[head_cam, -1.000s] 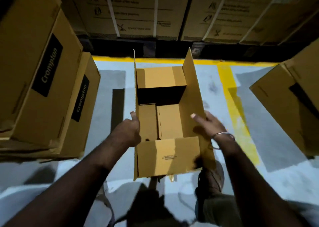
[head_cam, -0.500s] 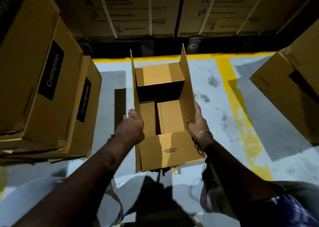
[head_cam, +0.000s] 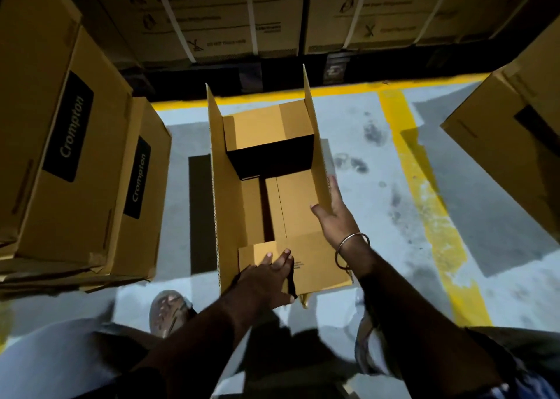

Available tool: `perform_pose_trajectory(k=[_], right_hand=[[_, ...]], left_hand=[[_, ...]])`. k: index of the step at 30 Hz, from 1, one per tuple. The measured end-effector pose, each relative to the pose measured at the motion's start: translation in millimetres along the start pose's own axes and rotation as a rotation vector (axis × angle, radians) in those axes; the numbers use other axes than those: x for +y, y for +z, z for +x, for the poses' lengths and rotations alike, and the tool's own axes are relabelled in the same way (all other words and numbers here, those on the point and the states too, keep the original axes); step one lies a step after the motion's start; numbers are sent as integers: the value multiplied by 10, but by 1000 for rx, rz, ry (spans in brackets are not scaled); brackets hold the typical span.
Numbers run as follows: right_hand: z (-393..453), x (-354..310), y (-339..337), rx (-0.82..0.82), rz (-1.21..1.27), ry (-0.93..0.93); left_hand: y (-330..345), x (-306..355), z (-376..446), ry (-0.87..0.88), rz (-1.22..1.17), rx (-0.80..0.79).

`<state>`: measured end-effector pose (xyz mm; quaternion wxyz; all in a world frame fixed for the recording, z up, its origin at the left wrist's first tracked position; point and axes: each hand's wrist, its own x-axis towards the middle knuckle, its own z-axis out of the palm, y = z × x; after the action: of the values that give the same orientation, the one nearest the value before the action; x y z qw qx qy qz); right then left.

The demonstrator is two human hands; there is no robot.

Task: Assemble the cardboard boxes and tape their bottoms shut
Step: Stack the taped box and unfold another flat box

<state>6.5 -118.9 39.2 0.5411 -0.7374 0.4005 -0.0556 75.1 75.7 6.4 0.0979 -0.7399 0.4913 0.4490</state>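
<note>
- Centre-low in frame: left hand lies flat on the near short flap of the open cardboard box, fingers straight, pressing on it, gripping nothing.
- Right of centre: right hand at the tall right long flap; thumb inside, fingers outside the flap's lower edge, looks like a loose hold w/ fingers mostly straight. Fingertips blurred.
- Metal bangle on the right wrist.
- Box sits mid-frame on the grey floor, open end up. Both long flaps upright, left long flap untouched. Far short flap folded inward; dark gap under it.
- Yellow floor lines run along the top & down the right side.
- Left of frame: stacked cartons marked "Crompton".
- Upper right: another brown carton.
- Top edge: strapped cartons w/ white bands.
- Bottom left: a shoe near the box's near corner.
</note>
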Motion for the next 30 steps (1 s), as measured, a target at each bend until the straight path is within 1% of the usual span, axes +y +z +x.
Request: perform_pose_trajectory(k=[1, 3, 5, 7, 9, 11, 13, 14, 15, 16, 18, 19, 20, 21, 22, 23, 25, 27, 29, 30], right_hand=[[7, 27, 13, -12, -6, -12], [20, 78, 71, -8, -121, -42], [-7, 92, 231, -20, -365, -44], [-47, 157, 495, -114, -643, -3], [-23, 365, 674, -189, -822, 5], [81, 591, 625, -228, -884, -2], [179, 738, 490, -249, -858, -50], [203, 766, 417, -261, -836, -83], [212, 783, 368, -275, -814, -108], [213, 788, 336, -287, -790, -120], [222, 792, 306, -302, -766, -123], [230, 792, 304, -311, -765, -118], [233, 785, 309, -320, -765, -110], [222, 774, 324, -319, -766, -105], [217, 777, 331, -311, -770, -102], [216, 777, 339, -305, -776, -101], [220, 773, 356, -304, -778, -102], [217, 772, 352, -297, -772, -94], [214, 763, 337, -298, -751, -87], [209, 765, 337, -294, -743, -88]], left_hand=[[23, -8, 38, 6, 2, -3], [63, -14, 97, 11, 14, -11], [68, -13, 137, 16, 18, -8], [42, -18, 140, 26, -22, -17], [-59, -52, 86, 48, -53, -43], [-244, -95, -41, 63, -33, -82], [-533, -131, -214, 69, -14, -37], [-685, -132, -309, 86, -57, 35], [-831, -143, -405, 119, -130, 145], [-978, -148, -513, 152, -211, 300], [-1178, -217, -663, 164, -436, 704], [-1218, -290, -698, 127, -594, 913], [-1208, -393, -699, 46, -749, 1090], [-1139, -520, -669, -59, -885, 1204], [-1050, -616, -634, -151, -991, 1234], [-938, -664, -594, -208, -1044, 1199], [-697, -582, -540, -226, -1097, 1022], [-600, -337, -508, -259, -1284, 877], [-597, -150, -432, -345, -1465, 802], [-605, -101, -398, -354, -1491, 796]])
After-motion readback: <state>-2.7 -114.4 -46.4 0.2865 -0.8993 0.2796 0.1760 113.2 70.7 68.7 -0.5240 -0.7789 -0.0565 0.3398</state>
